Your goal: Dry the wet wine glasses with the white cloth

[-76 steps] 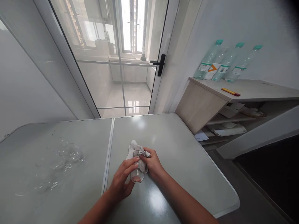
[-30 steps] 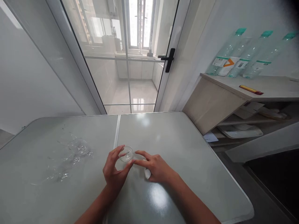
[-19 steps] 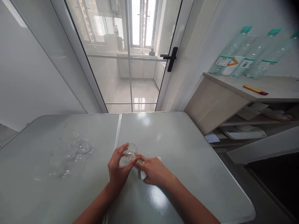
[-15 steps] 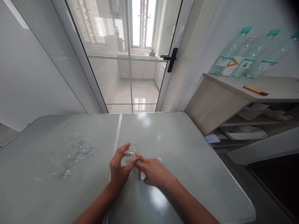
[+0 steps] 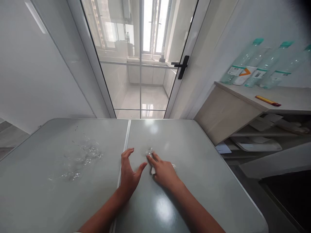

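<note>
A small clear glass [image 5: 149,151] stands on the table in front of my right hand [image 5: 164,169]. The index and middle fingers of that hand reach to the glass's lower part; the thumb is hidden. Under the right palm a crumpled white tissue or cloth [image 5: 153,170] sticks out on both sides; whether the fingers grip it cannot be seen. My left hand [image 5: 131,173] is just left of the glass and apart from it, fingers and thumb curved wide with nothing between them. Several clear glass pieces [image 5: 88,157], hard to make out, are clustered on the left half.
The grey-green table [image 5: 194,181] has a white seam [image 5: 127,134] across it. Beyond its far edge is a glazed door with a black handle [image 5: 183,67]. At right, a wooden shelf [image 5: 206,113] holds several green-tinted bottles [image 5: 257,74] and a yellow-red packet [image 5: 268,101].
My left hand has let go of the small glass and opened. The glass and my right hand have shifted right and slightly away from me. The view has also turned a little.
</note>
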A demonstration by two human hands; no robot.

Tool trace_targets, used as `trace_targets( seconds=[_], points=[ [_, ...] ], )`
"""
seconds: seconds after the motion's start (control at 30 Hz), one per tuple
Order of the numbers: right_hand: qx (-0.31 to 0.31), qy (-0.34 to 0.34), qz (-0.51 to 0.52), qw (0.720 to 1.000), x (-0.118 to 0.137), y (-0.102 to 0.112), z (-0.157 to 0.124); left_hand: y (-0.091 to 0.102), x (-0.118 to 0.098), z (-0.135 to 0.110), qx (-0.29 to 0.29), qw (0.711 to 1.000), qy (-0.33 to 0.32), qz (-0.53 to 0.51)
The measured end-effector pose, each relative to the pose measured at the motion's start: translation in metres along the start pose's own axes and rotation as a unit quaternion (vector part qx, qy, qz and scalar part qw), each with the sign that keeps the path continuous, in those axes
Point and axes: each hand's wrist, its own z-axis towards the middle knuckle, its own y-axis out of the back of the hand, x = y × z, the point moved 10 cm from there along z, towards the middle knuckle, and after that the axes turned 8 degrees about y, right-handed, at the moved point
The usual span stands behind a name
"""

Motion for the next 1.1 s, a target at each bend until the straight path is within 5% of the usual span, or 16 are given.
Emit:
trace_targets(
  seconds=[0.3, 0.5, 0.6, 0.7, 0.77, 0.9, 0.97, 1.1],
  points=[
    [-0.012, -0.094, -0.061, 0.994, -0.062, 0.015, 0.034, -0.001, -0.011, 0.001, 0.024, 0.999, -0.025, 0.027],
    [-0.025, -0.088, -0.066, 0.994, -0.065, 0.021, 0.039, 0.005, -0.026, 0.010, 0.049, 0.998, -0.020, 0.034],
    [-0.123, -0.068, -0.044, 0.989, -0.053, 0.031, 0.016, 0.017, -0.037, 0.013, 0.051, 0.995, 0.024, 0.076],
    [-0.243, 0.084, 0.020, 0.966, -0.015, 0.042, -0.025, 0.045, -0.042, 0.008, 0.052, 0.991, 0.064, 0.106],
    [-0.275, 0.109, 0.051, 0.954, -0.003, 0.043, -0.055, 0.074, -0.037, -0.001, 0.036, 0.991, 0.067, 0.112],
    [-0.257, -0.058, 0.191, 0.946, -0.029, 0.025, -0.093, 0.167, -0.001, -0.027, -0.166, 0.968, 0.096, 0.161],
    [-0.217, -0.131, 0.312, 0.916, -0.042, 0.003, -0.101, 0.205, 0.027, -0.043, -0.257, 0.936, 0.143, 0.192],
    [-0.185, -0.215, 0.480, 0.830, -0.050, -0.031, -0.102, 0.236, 0.079, -0.049, -0.308, 0.905, 0.236, 0.174]
  ],
)
